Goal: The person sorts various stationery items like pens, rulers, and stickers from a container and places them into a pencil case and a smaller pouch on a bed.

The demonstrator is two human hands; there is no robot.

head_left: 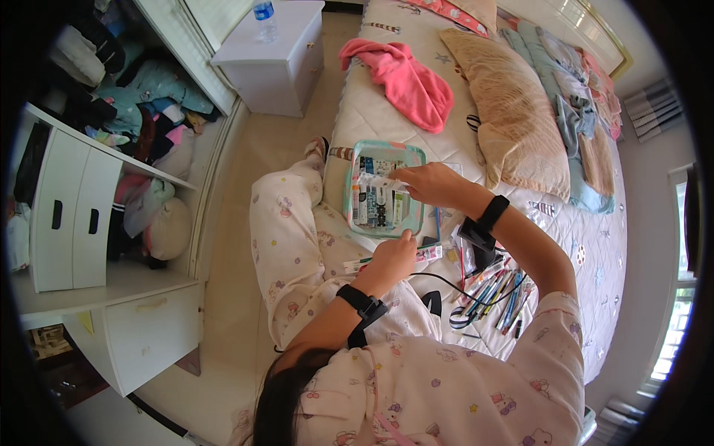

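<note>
A teal-rimmed open pouch (348,195) lies on the bed's edge, packed with several small tubes and pens. My right hand (431,183) reaches over its top right and grips a clear plastic packet (381,180) that hangs over the contents. My left hand (393,256) rests at the pouch's near rim, fingers curled on that edge. Just right of that hand lies a pink and white pen (428,253). Both wrists wear black bands.
Several coloured pens (500,291) and a black cable (446,282) lie on the white quilt (595,245) at my right. A pink towel (409,78), a tan pillow (509,123) and folded clothes sit farther up. A white nightstand (275,63) and open wardrobe stand left.
</note>
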